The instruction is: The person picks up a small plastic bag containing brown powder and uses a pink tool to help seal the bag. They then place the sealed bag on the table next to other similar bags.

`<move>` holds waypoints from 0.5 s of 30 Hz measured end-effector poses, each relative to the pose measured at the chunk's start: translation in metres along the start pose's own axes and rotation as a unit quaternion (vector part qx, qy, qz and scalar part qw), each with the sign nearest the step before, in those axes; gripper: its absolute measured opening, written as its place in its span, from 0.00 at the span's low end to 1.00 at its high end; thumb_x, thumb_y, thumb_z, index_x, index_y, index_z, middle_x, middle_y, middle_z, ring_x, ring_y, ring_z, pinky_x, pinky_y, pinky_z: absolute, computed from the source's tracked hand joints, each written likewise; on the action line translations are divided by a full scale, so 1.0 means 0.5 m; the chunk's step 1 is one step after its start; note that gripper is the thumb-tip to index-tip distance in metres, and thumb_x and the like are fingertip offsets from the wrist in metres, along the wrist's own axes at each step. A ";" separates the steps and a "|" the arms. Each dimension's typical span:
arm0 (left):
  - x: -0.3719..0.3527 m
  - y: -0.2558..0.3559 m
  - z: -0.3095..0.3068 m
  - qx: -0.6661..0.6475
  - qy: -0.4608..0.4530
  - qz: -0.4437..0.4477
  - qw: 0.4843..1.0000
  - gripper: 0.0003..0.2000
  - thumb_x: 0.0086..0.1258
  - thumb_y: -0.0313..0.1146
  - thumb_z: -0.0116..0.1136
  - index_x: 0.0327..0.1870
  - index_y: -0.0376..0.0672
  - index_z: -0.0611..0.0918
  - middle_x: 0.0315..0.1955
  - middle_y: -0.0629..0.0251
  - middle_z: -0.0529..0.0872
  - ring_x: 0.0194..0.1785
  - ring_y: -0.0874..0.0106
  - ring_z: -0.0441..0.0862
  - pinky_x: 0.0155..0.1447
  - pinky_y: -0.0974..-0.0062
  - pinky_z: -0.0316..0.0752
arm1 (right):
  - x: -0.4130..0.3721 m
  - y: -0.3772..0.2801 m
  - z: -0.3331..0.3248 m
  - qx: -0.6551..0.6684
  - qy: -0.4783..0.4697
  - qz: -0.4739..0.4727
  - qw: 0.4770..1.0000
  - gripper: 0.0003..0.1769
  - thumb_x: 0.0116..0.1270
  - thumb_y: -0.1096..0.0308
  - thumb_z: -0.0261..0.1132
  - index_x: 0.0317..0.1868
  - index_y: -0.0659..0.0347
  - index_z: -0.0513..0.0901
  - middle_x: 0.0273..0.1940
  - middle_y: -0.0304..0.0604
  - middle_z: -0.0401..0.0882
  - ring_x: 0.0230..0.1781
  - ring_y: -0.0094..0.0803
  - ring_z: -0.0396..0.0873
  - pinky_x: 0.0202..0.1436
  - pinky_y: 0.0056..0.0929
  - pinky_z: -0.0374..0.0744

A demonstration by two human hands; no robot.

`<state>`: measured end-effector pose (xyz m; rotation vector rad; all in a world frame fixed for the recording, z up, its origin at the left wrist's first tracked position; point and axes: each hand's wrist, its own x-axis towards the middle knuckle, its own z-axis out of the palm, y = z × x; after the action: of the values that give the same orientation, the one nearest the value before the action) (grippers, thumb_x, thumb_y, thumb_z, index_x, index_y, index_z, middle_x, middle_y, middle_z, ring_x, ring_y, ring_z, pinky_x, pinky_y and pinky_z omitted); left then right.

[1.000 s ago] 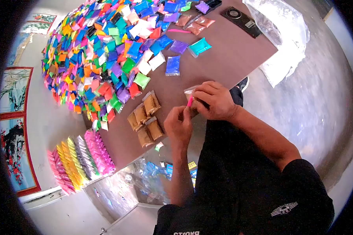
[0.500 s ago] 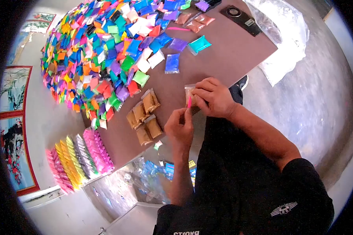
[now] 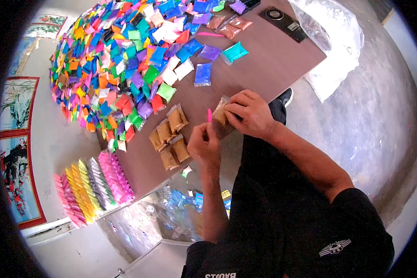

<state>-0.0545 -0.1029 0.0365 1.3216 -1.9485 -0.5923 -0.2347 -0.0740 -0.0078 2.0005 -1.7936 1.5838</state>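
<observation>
My left hand is closed, with thumb and finger pinching a thin pink plastic stick that points up. To its right, my right hand grips a small clear packet with brown filling at its right side, over the table's near edge. The stick is beside the packet and apart from it. Several similar brown packets lie in a cluster on the table, left of my hands. A blue packet and a teal packet lie beyond them.
A large heap of many-coloured packets covers the far left of the brown table. Rows of pink, yellow and silver packets stand at the left corner. A dark phone-like object and a white plastic bag are at right.
My left hand has moved slightly left with the pink stick, away from the packet. More of the brown packet in my right hand now shows.
</observation>
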 end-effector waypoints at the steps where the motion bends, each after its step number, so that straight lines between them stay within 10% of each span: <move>1: -0.008 0.009 -0.001 -0.004 -0.008 0.026 1.000 0.05 0.75 0.28 0.65 0.39 0.36 0.86 0.30 0.55 0.88 0.34 0.64 0.88 0.40 0.66 0.81 | 0.001 0.000 0.001 0.004 0.006 -0.005 1.000 0.09 0.57 0.71 0.75 0.39 0.57 0.87 0.40 0.40 0.84 0.43 0.41 0.83 0.49 0.39 0.83; 15: -0.019 0.029 -0.004 0.001 -0.018 0.023 1.000 0.05 0.73 0.28 0.66 0.40 0.37 0.85 0.31 0.53 0.89 0.33 0.59 0.88 0.39 0.65 0.80 | -0.001 0.000 -0.001 0.003 0.006 -0.002 1.000 0.08 0.57 0.70 0.75 0.37 0.57 0.87 0.40 0.40 0.84 0.44 0.42 0.83 0.49 0.40 0.83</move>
<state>-0.0594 -0.0886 0.0454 1.2714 -2.0040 -0.5942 -0.2347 -0.0734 -0.0079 1.9923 -1.7819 1.5984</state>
